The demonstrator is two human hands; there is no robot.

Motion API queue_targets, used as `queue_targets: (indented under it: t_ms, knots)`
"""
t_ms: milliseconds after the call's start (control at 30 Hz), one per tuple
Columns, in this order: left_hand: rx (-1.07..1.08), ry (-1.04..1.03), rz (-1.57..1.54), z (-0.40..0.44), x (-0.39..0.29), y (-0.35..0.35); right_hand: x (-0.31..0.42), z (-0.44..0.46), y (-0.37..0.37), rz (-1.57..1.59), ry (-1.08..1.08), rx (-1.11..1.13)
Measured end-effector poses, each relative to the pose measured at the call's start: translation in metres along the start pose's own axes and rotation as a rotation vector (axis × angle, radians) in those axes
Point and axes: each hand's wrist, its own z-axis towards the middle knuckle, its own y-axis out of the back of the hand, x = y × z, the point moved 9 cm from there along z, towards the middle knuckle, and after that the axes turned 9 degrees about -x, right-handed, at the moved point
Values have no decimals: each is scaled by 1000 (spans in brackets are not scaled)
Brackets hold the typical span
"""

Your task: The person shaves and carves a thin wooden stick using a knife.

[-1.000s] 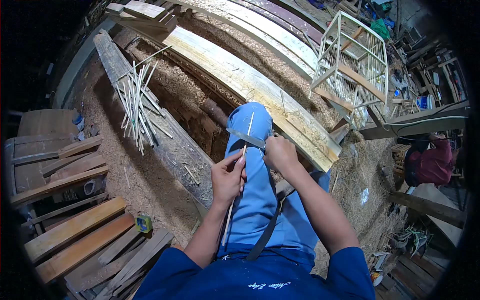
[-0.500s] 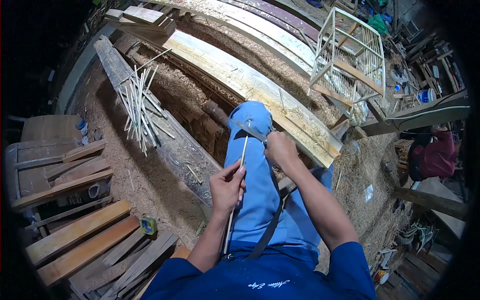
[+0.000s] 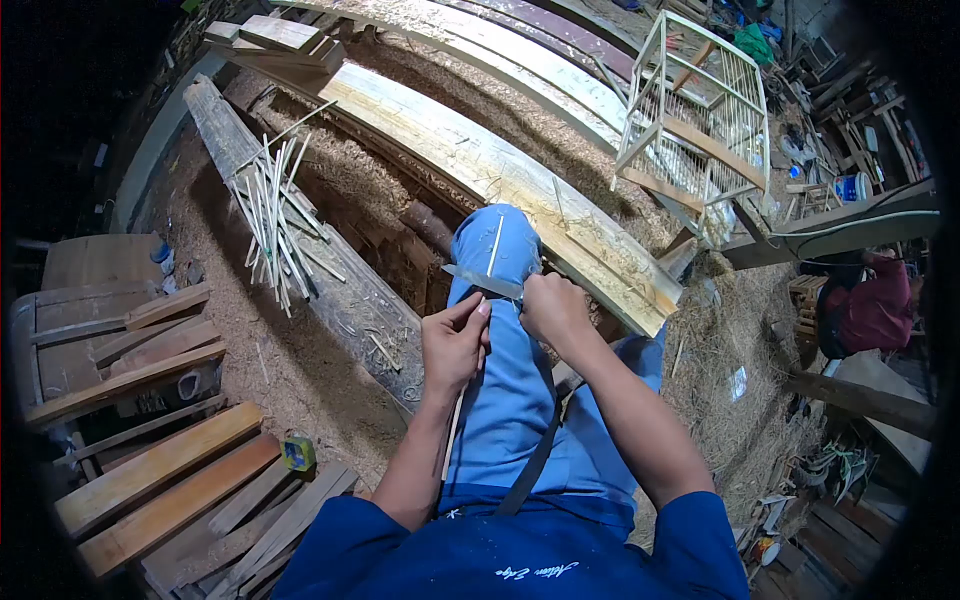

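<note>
I see the knife (image 3: 484, 282) nearer the left hand (image 3: 453, 350) than before. That hand's fingers pinch the stick (image 3: 495, 246), pale, thin and straight, along the trouser leg (image 3: 515, 385) toward the far edge; the right hand's (image 3: 557, 312) fingers wrap the knife's handle.

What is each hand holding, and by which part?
The left hand pinches a thin stick partway along; the right hand grips a knife at its handle end, mostly hidden.
</note>
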Motion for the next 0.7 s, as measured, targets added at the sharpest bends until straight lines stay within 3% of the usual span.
queue_targets:
  t_ms: [333,400,700]
  knots:
    - [-46,13,24,-13,1,4,-4,-3,-8,12,-4,-62]
    - [-20,2,49,-18,2,3,-15,0,-12,-10,-103,-41]
    - [-33,19,49,-40,5,16,-24,7,-7,55,-173,-41]
